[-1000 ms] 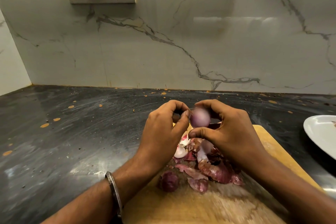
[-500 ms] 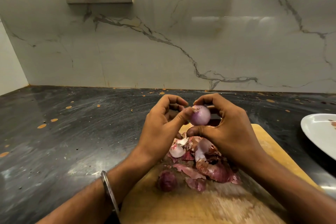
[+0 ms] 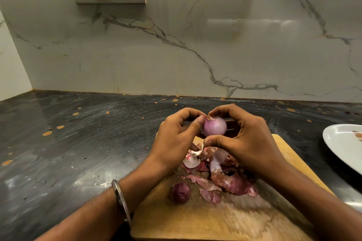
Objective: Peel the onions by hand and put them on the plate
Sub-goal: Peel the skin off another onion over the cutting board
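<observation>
The onion [image 3: 214,125], blurred a second ago, now sits steady and nearly bare in the right hand [image 3: 242,139]'s grip, left hand [image 3: 176,139] pinching its dry tip. White plate [image 3: 344,146] waits well right; transfer seems close.

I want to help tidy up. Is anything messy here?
Yes. Loose onion skins lie heaped on the cutting board, and orange specks dot the dark counter. That is normal peeling mess; nothing looks broken.

Plate [image 3: 340,148] cut off at right edge; cutting board [image 3: 195,221] near edge blurred; peel pile [image 3: 225,178] partly behind right hand [image 3: 246,143].
</observation>
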{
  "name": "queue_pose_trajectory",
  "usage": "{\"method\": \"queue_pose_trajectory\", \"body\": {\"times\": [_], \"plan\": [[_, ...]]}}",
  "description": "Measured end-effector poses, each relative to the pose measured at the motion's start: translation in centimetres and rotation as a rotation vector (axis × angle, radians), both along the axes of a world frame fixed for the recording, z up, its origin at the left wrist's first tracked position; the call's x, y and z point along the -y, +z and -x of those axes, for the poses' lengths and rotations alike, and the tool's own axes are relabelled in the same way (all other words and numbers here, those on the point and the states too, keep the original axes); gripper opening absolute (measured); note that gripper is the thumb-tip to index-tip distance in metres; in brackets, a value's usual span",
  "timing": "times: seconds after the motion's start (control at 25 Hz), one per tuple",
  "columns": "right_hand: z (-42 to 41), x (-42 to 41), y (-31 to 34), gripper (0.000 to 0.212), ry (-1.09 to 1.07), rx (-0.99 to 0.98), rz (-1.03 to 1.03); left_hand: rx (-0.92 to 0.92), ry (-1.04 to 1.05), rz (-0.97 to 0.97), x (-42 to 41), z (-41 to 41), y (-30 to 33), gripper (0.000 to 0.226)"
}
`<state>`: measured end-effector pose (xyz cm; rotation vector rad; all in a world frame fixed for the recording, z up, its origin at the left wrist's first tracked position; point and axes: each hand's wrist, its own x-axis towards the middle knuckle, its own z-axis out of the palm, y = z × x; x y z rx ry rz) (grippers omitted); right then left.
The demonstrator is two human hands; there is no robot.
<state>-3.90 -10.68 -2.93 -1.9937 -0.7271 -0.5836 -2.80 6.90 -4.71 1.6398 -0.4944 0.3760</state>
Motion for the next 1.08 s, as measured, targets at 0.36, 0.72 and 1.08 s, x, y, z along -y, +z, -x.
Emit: {"method": "queue_pose_trajectory", "body": {"times": [0.36, 0.72, 1.08], "plan": [[-0.2, 0.1, 0.0, 0.059, -0.02, 0.022, 0.048, -0.051, -0.102, 0.026, 0.0, 0.0, 0.2, 0.018], [0.9, 0.1, 0.6, 0.051, -0.109, 0.06, 0.022, -0.201, -0.218, -0.013, 0.0, 1.9, 2.1, 0.026], [4.3, 4.7, 2.5, 0.048, -0.208, -0.031, -0.022, -0.281, -0.238, -0.098, 5.1, 4.4, 5.3, 0.026]]}}
